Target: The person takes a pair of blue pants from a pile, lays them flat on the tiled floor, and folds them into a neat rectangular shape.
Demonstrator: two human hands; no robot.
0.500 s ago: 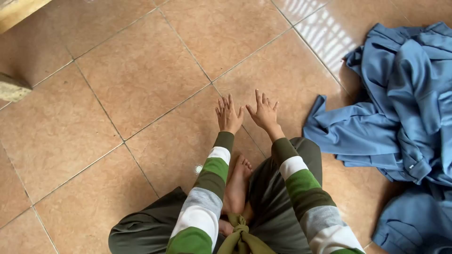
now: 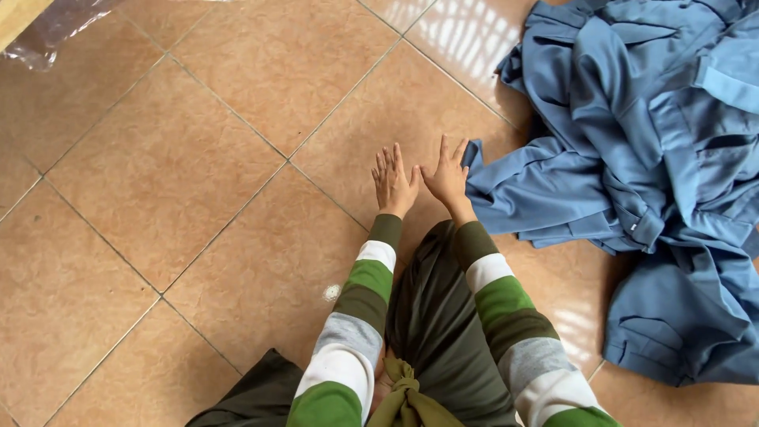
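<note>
I sit on a tiled floor (image 2: 198, 158) with both arms stretched out in front of me, in green, white and grey striped sleeves. My left hand (image 2: 394, 182) is held flat with fingers apart over the tiles and holds nothing. My right hand (image 2: 447, 175) is beside it, thumbs nearly touching, fingers spread and empty. A pile of blue garments (image 2: 632, 142) lies to the right; its nearest edge is just beside my right hand, not touched as far as I can tell.
My legs in dark olive trousers (image 2: 435, 332) fill the bottom middle. A clear plastic sheet and a wooden edge (image 2: 47, 28) show at the top left corner. A small white speck (image 2: 332, 292) lies on the floor by my left forearm.
The view has shifted so the blue pile sits closer to my hands. My bare foot, seen before between my arms, is now hidden. Both hands stay flat and empty.
</note>
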